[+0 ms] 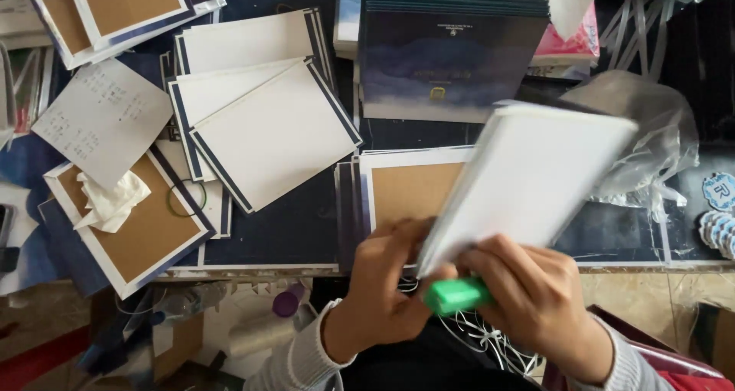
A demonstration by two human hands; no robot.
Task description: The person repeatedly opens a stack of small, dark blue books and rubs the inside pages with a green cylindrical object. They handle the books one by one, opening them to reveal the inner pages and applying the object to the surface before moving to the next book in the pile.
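- up close, the person's left hand [387,284] and right hand [536,303] are both closed on the lower end of a white card booklet [528,180], which rises tilted up and to the right above the table edge, blurred as if in motion.
- the right hand also has a small green tube-shaped thing [458,295] tucked under its fingers, just beside the booklet's bottom corner; i cannot tell what it is, perhaps a glue stick or a marker.
- the left hand's fingers curl round the booklet's lower left edge, thumb hidden behind it.
- judging by its look, the booklet is light and fairly stiff, a flat board cover that would hold its shape but dent at the corners and crease if bent; its smooth face looks a bit slippery.
- the best hold seems to be along the edges near the bottom corners, pinched flat, not on the middle of the face.
- beneath it on the dark table [298,223] lies a brown-faced card with a white border [409,192], partly covered by the booklet.
- to the left sit fanned white cards with navy edges [268,123], a handwritten note sheet [99,119], and a crumpled tissue [115,200] on another brown card.
- behind stands a stack of dark blue books [452,47], and at right a crinkled clear plastic bag [651,146].
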